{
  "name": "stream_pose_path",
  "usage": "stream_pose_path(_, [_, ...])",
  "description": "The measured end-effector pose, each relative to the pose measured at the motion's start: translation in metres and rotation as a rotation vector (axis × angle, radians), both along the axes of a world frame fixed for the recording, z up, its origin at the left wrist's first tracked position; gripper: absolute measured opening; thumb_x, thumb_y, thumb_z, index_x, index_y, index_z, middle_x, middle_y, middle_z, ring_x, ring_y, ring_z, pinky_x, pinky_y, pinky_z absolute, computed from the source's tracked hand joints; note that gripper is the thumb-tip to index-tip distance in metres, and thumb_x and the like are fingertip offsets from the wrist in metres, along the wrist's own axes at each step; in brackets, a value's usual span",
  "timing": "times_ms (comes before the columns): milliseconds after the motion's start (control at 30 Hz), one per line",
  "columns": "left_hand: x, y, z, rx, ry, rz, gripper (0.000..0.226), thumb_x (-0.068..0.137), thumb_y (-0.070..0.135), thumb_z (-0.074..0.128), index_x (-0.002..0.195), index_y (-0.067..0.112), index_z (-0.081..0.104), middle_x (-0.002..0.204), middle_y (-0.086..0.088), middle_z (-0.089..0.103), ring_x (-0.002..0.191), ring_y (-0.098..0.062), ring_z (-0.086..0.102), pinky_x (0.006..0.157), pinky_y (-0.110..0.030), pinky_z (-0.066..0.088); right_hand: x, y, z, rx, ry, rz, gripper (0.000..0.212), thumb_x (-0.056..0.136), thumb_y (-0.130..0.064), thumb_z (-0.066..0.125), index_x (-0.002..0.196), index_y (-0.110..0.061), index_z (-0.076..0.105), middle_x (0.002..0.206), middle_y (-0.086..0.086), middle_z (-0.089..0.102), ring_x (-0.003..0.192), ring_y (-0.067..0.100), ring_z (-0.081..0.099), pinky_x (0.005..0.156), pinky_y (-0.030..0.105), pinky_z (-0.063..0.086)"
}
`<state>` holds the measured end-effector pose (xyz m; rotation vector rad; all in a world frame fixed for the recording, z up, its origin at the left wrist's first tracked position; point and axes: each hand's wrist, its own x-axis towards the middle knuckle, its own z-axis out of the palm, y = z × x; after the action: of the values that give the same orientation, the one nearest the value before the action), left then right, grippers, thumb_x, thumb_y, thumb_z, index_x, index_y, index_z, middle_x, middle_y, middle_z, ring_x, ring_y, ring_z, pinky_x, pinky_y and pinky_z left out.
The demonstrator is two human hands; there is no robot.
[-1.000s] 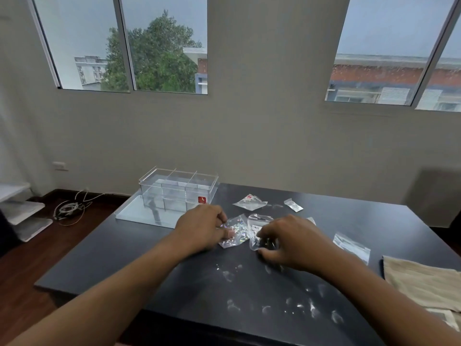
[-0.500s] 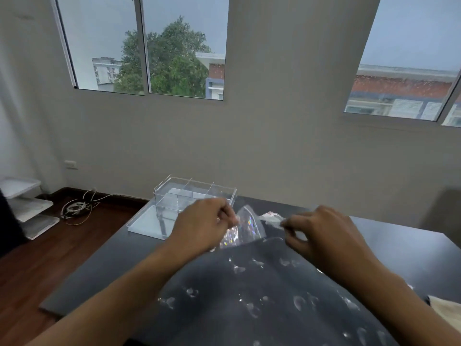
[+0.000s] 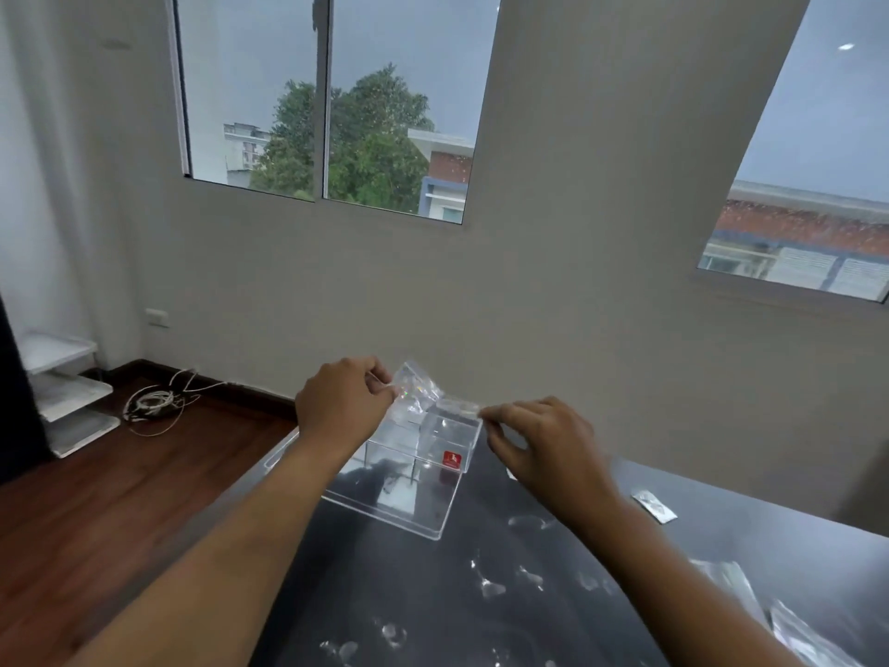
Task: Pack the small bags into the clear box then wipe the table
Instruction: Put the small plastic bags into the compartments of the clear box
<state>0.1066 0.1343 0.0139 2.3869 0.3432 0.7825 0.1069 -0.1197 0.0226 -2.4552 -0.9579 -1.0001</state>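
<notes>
The clear box (image 3: pixel 433 479), divided into compartments and marked with a red sticker, stands on its flat clear lid at the far left of the dark table (image 3: pixel 481 594). My left hand (image 3: pixel 344 409) pinches a small glittery bag (image 3: pixel 416 392) above the box's open top. Over the box's right rim, my right hand (image 3: pixel 539 440) pinches a second small clear bag (image 3: pixel 457 406) by its edge. Another small bag (image 3: pixel 654 506) lies on the table to the right. More clear bags (image 3: pixel 779 613) lie at the lower right edge.
Smudges and wet marks (image 3: pixel 505 584) dot the tabletop in front of the box. The table's left edge drops to a wooden floor with a coil of white cable (image 3: pixel 154 404) and a white shelf unit (image 3: pixel 62 392). A grey wall with windows stands behind.
Both hands lifted their bags off the table and carried them forward and left until they are above the clear box. My head turned left, so the cloth at the right went out of view.
</notes>
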Motion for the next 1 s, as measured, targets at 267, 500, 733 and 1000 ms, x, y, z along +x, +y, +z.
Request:
stream_pose_path(267, [-0.001, 0.001, -0.015, 0.141, -0.081, 0.040, 0.015, 0.085, 0.039, 0.073, 0.096, 0.029, 0.074, 0.092, 0.011, 0.074, 0.090, -0.020, 0.069, 0.067, -0.028, 0.040, 0.024, 0.033, -0.009, -0.208, 0.220, 0.049, 0.016, 0.094, -0.033, 0.056, 0.092, -0.027, 0.071, 0.092, -0.009, 0.074, 0.088, 0.017, 0.069, 0.091, 0.040, 0.048])
stream_pose_path(500, [0.012, 0.001, -0.024, 0.304, -0.157, -0.134, 0.025, 0.091, 0.022, 0.070, 0.114, 0.032, 0.063, 0.088, 0.010, 0.073, 0.086, -0.016, 0.066, 0.085, -0.034, 0.044, 0.033, 0.043, -0.019, -0.387, 0.416, 0.008, 0.040, 0.098, -0.059, 0.046, 0.112, -0.028, 0.069, 0.116, -0.009, 0.073, 0.111, 0.015, 0.064, 0.103, 0.043, 0.038])
stream_pose_path(733, [0.013, 0.002, -0.027, 0.437, -0.050, -0.275, 0.015, 0.105, 0.038, 0.039, 0.114, 0.033, 0.051, 0.081, 0.009, 0.074, 0.070, -0.012, 0.062, 0.093, -0.037, 0.042, 0.042, 0.034, -0.016, -0.317, 0.368, 0.006, 0.043, 0.094, -0.065, 0.045, 0.110, -0.034, 0.071, 0.114, -0.013, 0.072, 0.113, 0.012, 0.061, 0.110, 0.043, 0.032])
stream_pose_path(1000, [0.002, 0.006, -0.020, 0.459, -0.157, -0.328, 0.034, 0.095, 0.060, 0.049, 0.116, 0.035, 0.060, 0.106, 0.018, 0.071, 0.104, -0.009, 0.063, 0.100, -0.041, 0.037, 0.039, 0.035, -0.018, -0.548, 0.380, -0.065, 0.052, 0.097, -0.061, 0.044, 0.138, -0.033, 0.059, 0.137, -0.003, 0.063, 0.141, 0.021, 0.040, 0.112, 0.051, 0.027])
